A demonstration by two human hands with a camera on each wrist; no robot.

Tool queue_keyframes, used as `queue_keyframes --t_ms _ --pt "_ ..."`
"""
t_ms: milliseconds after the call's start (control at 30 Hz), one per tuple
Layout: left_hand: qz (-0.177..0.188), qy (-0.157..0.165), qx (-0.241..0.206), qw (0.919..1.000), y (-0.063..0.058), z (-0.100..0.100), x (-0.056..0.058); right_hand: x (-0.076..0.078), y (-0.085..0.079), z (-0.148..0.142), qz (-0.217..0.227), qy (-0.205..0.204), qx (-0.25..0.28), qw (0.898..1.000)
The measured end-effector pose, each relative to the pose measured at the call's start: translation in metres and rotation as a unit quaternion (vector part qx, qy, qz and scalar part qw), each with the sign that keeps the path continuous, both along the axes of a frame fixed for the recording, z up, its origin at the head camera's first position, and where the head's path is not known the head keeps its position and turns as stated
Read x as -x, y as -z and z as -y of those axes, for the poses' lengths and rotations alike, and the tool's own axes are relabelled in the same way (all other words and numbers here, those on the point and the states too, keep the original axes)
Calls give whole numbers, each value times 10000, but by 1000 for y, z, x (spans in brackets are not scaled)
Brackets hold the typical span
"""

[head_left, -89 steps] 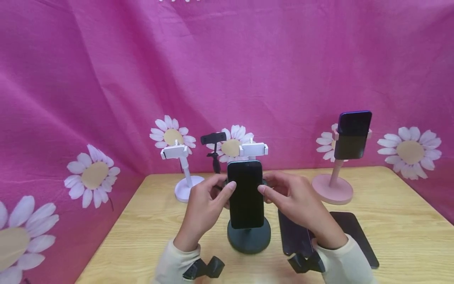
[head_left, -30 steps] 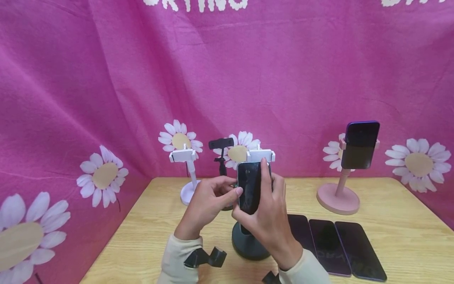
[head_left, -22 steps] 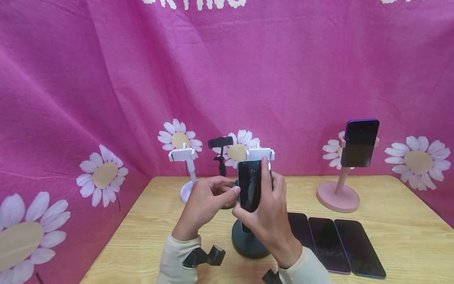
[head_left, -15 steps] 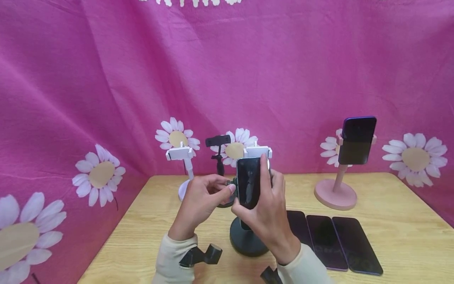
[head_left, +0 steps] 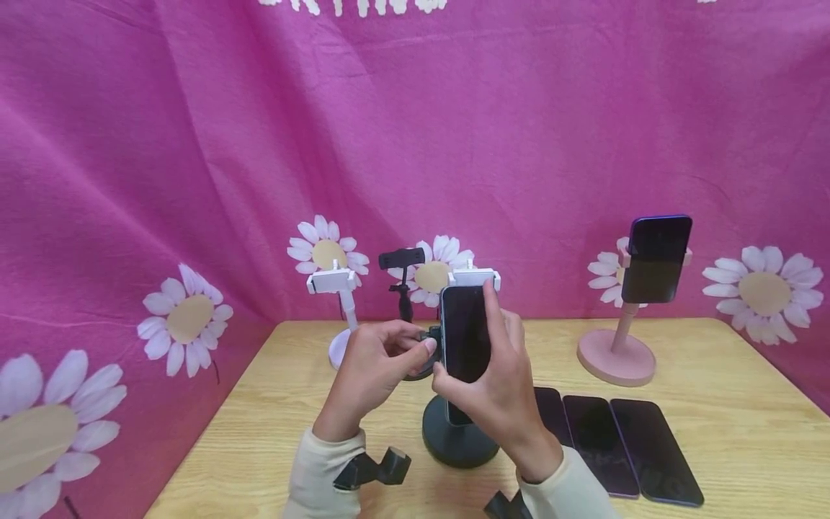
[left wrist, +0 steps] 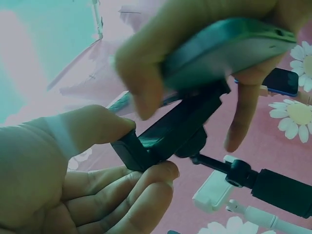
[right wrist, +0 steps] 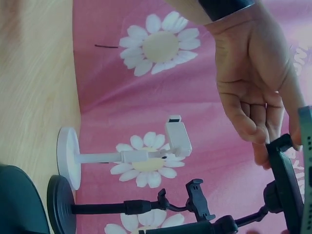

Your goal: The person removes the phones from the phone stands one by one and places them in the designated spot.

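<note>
My right hand (head_left: 502,389) grips a dark-screened phone (head_left: 465,331) by its sides, index finger running up along its right edge. Directly behind the phone is the black clamp (left wrist: 180,122) of a phone stand, whose round black base (head_left: 460,440) sits on the table. My left hand (head_left: 372,371) pinches the clamp's left end piece between thumb and fingers. From the left wrist, the phone (left wrist: 229,51) appears slanted over the clamp, with a gap towards the pinched end. The right wrist view catches the phone's edge (right wrist: 307,146) and my left hand (right wrist: 258,83) at the clamp.
Three dark phones, including one at the right (head_left: 655,450), lie side by side on the wooden table (head_left: 726,382). A pink stand (head_left: 616,357) holds a blue-edged phone (head_left: 658,259). Two white stands, one with its clamp at left (head_left: 331,280), and a black stand (head_left: 402,259) stand behind.
Three seconds ago both hands held the phone's sides with their thumbs. My right hand has since moved across its front and grips it. Lately the phone has shifted slightly right, exposing the clamp's left end.
</note>
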State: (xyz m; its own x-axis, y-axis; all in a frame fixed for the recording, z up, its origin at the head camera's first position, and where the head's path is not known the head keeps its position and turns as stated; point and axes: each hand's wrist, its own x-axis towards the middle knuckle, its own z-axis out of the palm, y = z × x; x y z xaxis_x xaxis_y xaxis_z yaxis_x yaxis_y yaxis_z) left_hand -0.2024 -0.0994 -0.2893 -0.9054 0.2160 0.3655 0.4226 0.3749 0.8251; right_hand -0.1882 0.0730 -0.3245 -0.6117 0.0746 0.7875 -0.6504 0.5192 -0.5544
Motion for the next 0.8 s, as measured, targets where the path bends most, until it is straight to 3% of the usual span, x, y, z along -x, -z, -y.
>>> queue_keyframes --t_ms 200,533,800 --pt "-263 -125 168 9994 0 -4 -3 -1 1 4 67 -212 5 9998" --pt "-471 35 204 9987 0 -3 -2 -2 -1 9 -142 -380 -251 9989" --pt "-386 -34 227 9990 0 -3 -1 -3 -2 11 -382 -250 -420 9981"
